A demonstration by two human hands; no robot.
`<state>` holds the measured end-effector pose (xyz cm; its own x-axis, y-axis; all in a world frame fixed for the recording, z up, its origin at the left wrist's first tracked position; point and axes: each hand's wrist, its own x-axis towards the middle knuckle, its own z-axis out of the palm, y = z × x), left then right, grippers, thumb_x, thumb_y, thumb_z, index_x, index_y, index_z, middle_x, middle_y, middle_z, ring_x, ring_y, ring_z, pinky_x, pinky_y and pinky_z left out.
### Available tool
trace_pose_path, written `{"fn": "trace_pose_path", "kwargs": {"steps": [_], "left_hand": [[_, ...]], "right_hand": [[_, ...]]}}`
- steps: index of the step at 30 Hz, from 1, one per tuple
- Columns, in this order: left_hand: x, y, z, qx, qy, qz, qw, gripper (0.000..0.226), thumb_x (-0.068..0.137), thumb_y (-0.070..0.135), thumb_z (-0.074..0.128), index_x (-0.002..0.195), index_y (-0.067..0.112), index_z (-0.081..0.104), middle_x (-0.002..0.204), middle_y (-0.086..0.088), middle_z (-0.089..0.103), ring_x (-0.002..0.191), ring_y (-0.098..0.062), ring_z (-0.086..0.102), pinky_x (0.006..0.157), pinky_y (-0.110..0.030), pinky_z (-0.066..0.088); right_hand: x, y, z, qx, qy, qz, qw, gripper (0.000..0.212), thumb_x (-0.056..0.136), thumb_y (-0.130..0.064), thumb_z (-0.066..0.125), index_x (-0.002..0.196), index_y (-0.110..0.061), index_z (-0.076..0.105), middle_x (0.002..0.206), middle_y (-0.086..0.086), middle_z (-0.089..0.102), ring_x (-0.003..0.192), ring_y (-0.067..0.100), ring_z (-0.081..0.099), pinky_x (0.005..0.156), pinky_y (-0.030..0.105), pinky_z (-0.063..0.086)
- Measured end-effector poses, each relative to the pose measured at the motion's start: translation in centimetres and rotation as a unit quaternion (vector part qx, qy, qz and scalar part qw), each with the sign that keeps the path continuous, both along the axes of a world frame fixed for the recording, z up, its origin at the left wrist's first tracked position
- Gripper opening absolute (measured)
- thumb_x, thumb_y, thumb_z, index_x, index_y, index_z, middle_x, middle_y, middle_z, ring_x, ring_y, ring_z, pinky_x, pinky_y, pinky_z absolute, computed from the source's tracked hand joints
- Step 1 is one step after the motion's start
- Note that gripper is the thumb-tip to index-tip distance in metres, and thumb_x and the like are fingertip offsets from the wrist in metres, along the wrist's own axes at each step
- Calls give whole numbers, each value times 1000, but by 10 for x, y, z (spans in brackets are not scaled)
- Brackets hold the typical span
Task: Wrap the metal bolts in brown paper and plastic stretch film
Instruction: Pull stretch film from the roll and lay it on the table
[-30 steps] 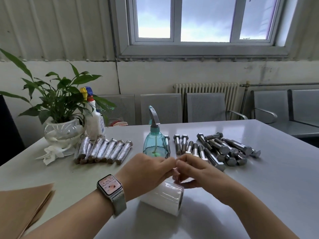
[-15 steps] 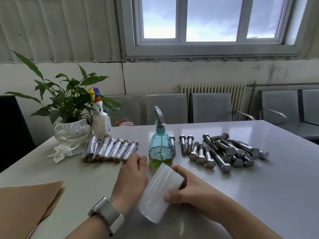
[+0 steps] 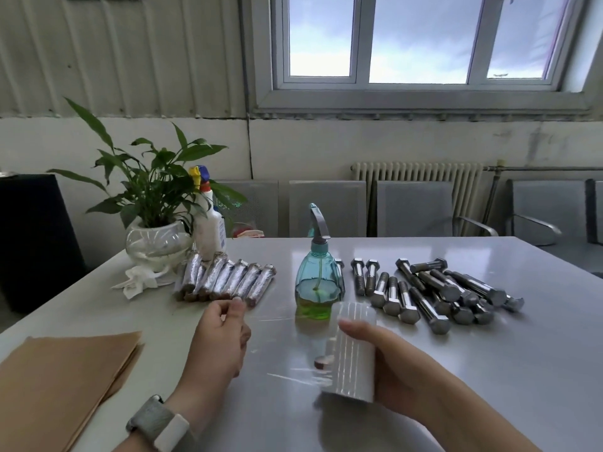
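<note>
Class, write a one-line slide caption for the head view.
Right hand holds stretch film roll; left hand pulls film.

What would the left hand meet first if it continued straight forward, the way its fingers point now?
Most likely the row of film-wrapped bolts: the left hand points away from the person, its fingertips just short of their near ends. Depth is uncertain.

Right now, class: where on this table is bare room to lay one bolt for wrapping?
Bare table lies right of the film roll, nearer than the loose bolts. A smaller patch separates the brown paper from the wrapped bolts. The far strip around the spray bottle is crowded.
</note>
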<state>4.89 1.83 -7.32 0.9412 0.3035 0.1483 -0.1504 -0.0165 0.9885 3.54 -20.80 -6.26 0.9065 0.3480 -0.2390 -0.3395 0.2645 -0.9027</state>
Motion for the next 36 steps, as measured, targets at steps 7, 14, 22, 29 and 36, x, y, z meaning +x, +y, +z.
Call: {"fn": "trace_pose_path", "kwargs": {"steps": [7,14,22,29,36], "left_hand": [[-3,11,-1,9,-7,9,1000,21,103,21,37,98,2,46,52,-4,36,25,-11,25,31,-13,21],[0,17,-5,100,-7,22,995,22,102,23,38,95,5,48,51,-5,40,26,-13,31,29,-16,25],[1,23,-8,91,50,7,995,18,102,23,40,95,9,49,37,1,41,26,-14,33,29,-16,23],[-8,16,2,18,140,-106,984,56,88,61,41,101,10,59,36,3,34,26,-13,28,34,-11,19],[-18,21,14,98,238,-261,931,71,72,66,53,89,0,73,38,2,28,27,-11,22,37,-13,16]], "right_hand": [[1,-12,9,10,27,3,1000,93,45,-31,94,125,-4,55,100,22,70,81,32,68,94,51,51],[3,-23,13,23,24,-14,999,93,40,-25,97,120,-2,58,90,23,68,83,37,70,72,47,58],[3,-30,15,-69,14,-41,997,74,60,-36,81,118,3,58,82,20,69,65,32,68,58,37,57],[5,-41,21,-40,53,-30,997,81,60,-48,80,121,1,59,92,23,66,75,34,66,62,39,58],[5,-50,28,-25,37,-1,999,69,66,-49,79,111,2,65,87,23,67,73,36,68,61,41,59]]}}
